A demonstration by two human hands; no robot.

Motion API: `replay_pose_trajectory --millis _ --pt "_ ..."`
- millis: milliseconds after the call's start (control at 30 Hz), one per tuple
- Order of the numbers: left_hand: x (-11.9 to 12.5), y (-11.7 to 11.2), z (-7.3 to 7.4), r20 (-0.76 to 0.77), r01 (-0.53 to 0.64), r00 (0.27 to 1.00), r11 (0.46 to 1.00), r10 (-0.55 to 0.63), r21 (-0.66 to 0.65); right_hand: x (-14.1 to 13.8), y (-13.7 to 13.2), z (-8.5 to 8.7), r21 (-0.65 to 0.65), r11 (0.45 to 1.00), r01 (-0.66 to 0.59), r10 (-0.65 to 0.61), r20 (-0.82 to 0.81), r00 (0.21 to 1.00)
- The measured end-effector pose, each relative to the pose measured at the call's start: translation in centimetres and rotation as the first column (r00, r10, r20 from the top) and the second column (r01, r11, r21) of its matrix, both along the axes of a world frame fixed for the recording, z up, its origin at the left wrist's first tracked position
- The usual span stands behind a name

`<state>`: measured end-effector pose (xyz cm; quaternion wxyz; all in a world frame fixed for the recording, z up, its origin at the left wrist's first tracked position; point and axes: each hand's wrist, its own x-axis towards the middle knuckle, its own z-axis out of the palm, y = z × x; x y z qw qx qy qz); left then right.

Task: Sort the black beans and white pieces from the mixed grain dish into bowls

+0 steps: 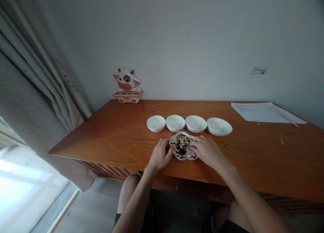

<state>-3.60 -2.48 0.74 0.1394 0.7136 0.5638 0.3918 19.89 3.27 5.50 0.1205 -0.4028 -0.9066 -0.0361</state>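
Four round white bowls (189, 125) in close row block way beyond flower-shaped white-and-lilac dish (186, 159); brown wooden table (108, 135) offers passage either side.

Right hand (206, 150), centre of frame, hides part of purple utensil (187, 147); utensil's type too small to tell. Left hand (160, 153) covers part of dish's (186, 159) left rim. Print on paper (258, 114), right of frame, unreadably small; likewise label (259, 71), upper right. Curtain (37, 74) cut off by left edge, surface (278, 152) by right, forearms (136, 199) by bottom.
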Motion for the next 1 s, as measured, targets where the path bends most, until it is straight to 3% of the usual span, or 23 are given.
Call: replay_pose_trajectory --millis 100,167,233,300,400,467,633,1000 --pt "0.1 -0.1 0.1 0.026 -0.017 1.0 1.0 0.018 -0.014 1.0 -0.3 -0.6 -0.018 1.0 0.002 -0.004 -0.08 0.997" --pt "0.1 -0.2 0.1 0.043 -0.021 0.999 0.999 0.022 -0.028 1.9 -0.3 -1.4 -0.084 0.996 -0.012 -0.01 -0.259 0.966" --pt "0.1 -0.1 0.1 0.053 -0.019 0.998 0.999 0.021 -0.038 2.8 -0.1 -2.7 -0.201 0.979 -0.033 -0.083 -0.541 0.837" --pt "0.0 0.0 0.1 0.06 -0.019 0.998 0.999 0.021 -0.043 3.4 0.3 -4.3 -0.35 0.937 -0.002 -0.287 -0.771 0.569" --pt "-0.1 0.6 0.0 0.07 -0.03 0.997 0.998 0.034 -0.058 3.8 0.7 -6.3 -0.424 0.903 0.071 -0.417 -0.824 0.385" --pt "-0.2 1.2 -0.1 0.073 -0.045 0.996 0.995 0.051 -0.089 3.9 0.9 -7.1 -0.454 0.888 0.071 -0.452 -0.834 0.318" --pt "-0.1 2.2 -0.1 0.033 -0.108 0.993 0.979 0.116 -0.171 3.8 0.9 -7.2 -0.501 0.865 0.017 -0.493 -0.842 0.218" --pt "-0.2 1.6 0.0 0.095 -0.055 0.993 0.993 0.065 -0.105 3.7 0.5 -6.6 -0.574 0.813 -0.097 -0.565 -0.818 0.105"
